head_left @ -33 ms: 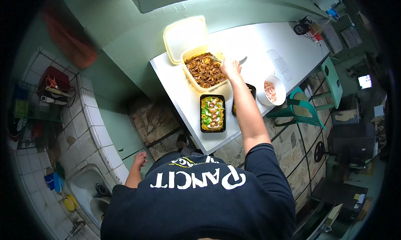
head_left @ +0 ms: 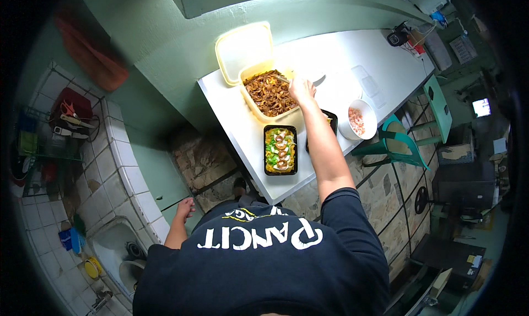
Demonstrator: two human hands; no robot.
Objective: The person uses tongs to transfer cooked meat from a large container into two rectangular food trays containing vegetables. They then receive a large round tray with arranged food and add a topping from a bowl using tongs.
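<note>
My right hand is closed round a slim metal utensil whose far end reaches into a pale yellow plastic tub; its exact kind is hard to make out. Dark brown cooked strips with some yellow bits fill the tub. Close to the tub's near side sits a black tray of noodles, topped with egg slices, brown rings and chopped greens. A second black tray is mostly hidden under my right forearm. My left hand hangs low beside my body, fingers curled in, with nothing visible in them.
The tub's lid leans against the green wall. A white bowl of pink pieces stands on the white table, near clear plastic lids. A green chair is at the right, a tiled sink at the left.
My right hand and forearm have shifted slightly left, and the utensil with them. My left hand stays at my side.
</note>
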